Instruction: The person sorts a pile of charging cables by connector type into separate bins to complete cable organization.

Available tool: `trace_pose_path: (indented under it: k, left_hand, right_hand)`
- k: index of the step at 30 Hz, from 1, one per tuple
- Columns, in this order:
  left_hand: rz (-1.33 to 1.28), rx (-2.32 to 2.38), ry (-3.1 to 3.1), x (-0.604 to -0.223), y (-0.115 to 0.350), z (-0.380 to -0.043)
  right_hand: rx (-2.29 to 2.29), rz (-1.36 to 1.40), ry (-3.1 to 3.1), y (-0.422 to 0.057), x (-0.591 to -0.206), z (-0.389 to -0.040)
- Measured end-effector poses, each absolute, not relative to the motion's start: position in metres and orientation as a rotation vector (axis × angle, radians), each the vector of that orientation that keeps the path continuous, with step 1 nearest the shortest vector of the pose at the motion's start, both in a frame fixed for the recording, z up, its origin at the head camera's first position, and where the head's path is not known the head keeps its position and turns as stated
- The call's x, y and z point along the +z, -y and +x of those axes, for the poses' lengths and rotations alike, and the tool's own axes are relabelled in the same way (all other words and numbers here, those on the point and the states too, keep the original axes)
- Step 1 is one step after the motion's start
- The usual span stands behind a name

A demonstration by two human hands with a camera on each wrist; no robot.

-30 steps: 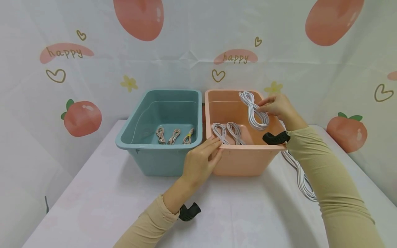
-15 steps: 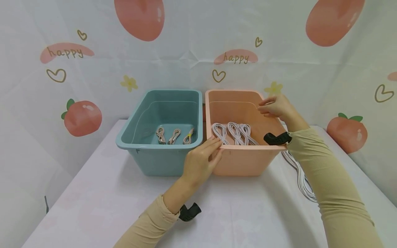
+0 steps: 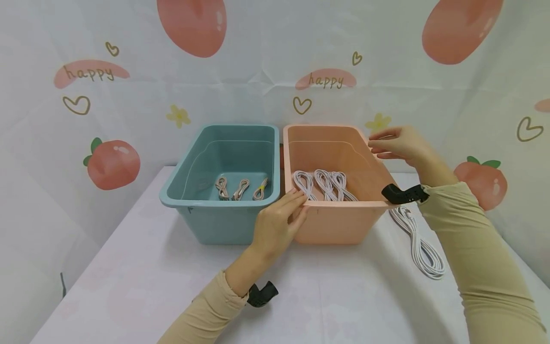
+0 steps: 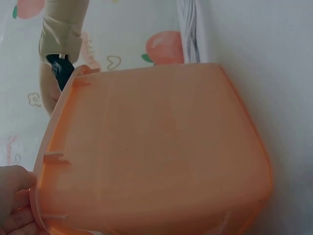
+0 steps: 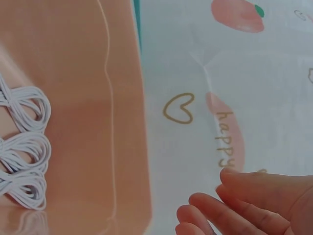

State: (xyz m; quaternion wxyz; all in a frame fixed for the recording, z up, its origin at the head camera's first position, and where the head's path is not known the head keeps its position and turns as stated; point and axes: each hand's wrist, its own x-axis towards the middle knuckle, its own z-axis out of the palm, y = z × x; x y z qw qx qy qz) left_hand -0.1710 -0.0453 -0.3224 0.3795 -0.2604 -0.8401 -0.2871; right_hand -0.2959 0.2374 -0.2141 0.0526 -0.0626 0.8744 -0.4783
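My left hand (image 3: 277, 224) holds the near left corner of the peach-orange bin (image 3: 335, 224), fingers at the rim and thumb below; the left wrist view shows fingertips at the bin's rim (image 4: 36, 200). My right hand (image 3: 401, 144) is held by the bin's far right rim, fingers loosely spread and nothing in them, as the right wrist view also shows. Three bundled white cables (image 3: 304, 184) lie side by side on the bin's floor. Another, longer white cable bundle (image 3: 423, 248) lies on the table to the right of the bin.
A blue-green bin (image 3: 219, 222) stands directly left of the orange one, with three small bundled cables (image 3: 241, 189) inside. A white cloth backdrop (image 3: 258, 57) printed with fruit and hearts hangs behind. White cloth covers the table (image 3: 322, 296).
My right hand let go of a white cable bundle, which now lies beside the other two in the orange bin, then moved right toward the rim. The left hand stayed put.
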Motion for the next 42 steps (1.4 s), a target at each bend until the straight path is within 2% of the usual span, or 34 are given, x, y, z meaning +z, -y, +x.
trace_pose_path:
  k: [16, 42]
  left_hand:
    - [-0.667, -0.719, 2.149, -0.322, 0.045, -0.17]
    - [-0.664, -0.718, 2.139, -0.323, 0.045, -0.171]
  right_hand:
    - [-1.545, -0.148, -2.658, -0.281, -0.227, -0.26]
    - [-1.458, -0.102, -2.547, -0.34, -0.313, -0.232]
